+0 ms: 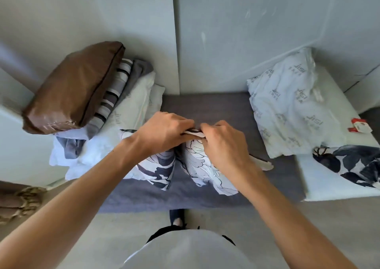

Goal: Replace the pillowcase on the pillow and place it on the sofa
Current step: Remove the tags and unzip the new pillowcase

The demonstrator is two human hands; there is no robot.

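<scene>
A pillow in a white pillowcase with dark blue leaf print (197,166) lies on the grey sofa seat (222,108) in front of me. My left hand (164,132) and my right hand (224,143) meet at its far edge, both pinching the case's opening, fingers closed on the fabric. A bare white pillow with grey lettering (287,108) leans on the seat at the right. Another leaf-print piece (353,166) lies at the far right.
At the left a brown pillow (72,89) tops a pile of striped, grey and white linen (123,96). Small red-and-white tags (359,125) lie on the right white cushion (329,182). My foot (176,217) stands on the floor below the seat.
</scene>
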